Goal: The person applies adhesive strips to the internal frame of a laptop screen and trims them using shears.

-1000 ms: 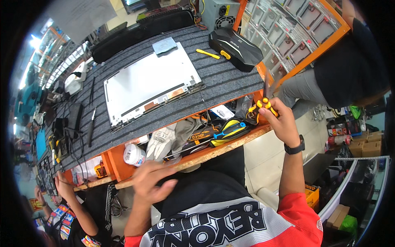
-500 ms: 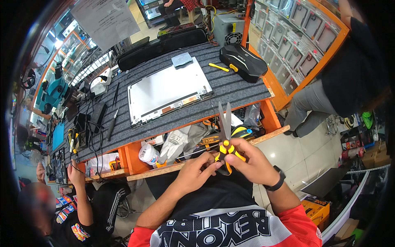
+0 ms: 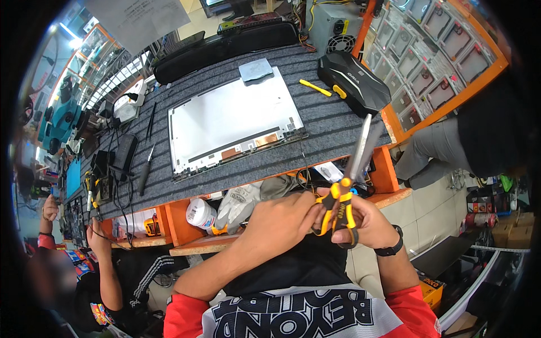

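A pair of scissors [image 3: 344, 185] with yellow and black handles is held over the front of the open drawer, blades tilted up and to the right. My right hand [image 3: 369, 224] is closed round the handles from the right and wears a black wristband. From the left, my left hand [image 3: 287, 218] reaches in with its fingers closed at the other handle; its fingertips are partly hidden. Beyond the drawer, a white display panel [image 3: 231, 118] lies on the ribbed grey mat [image 3: 211, 73]. A blue-grey cloth-like square [image 3: 256, 70] rests over its far edge.
The open drawer [image 3: 383, 172] holds grey-white work gloves [image 3: 239, 205] and a white tub [image 3: 200, 214]. On the mat are a black case [image 3: 354, 84], a yellow tool [image 3: 315, 88], a thin pointed tool [image 3: 145, 172] and black cables. Another person's hand [image 3: 99, 241] works at the left.
Both hands and the scissors have shifted right in view, and the blades have come closer together. My left forearm reaches further across. The view has also shifted slightly.
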The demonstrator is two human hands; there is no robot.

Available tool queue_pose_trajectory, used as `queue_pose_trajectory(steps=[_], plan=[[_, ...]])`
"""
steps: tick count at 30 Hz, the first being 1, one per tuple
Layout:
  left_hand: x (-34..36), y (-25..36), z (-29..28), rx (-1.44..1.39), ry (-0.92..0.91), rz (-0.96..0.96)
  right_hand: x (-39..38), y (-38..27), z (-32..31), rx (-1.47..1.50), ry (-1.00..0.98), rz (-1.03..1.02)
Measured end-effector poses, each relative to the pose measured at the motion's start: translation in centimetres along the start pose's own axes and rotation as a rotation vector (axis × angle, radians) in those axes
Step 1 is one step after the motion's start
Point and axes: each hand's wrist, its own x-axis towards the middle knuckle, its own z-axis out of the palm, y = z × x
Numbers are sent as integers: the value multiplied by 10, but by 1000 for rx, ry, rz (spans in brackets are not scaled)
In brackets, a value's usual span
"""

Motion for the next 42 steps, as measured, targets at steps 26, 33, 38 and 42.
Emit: queue_pose_trajectory(steps=[26, 33, 38, 42], plan=[[94, -90, -16, 338, 207, 121, -15, -53, -95, -1255, 561, -174], [96, -84, -13, 283, 225, 60, -6, -57, -100, -1398, 517, -184], [93, -84, -11, 303, 214, 39, -3, -60, -101, -1391, 524, -187], [94, -86, -11, 278, 212, 84, 2, -62, -103, -1438, 509, -205]])
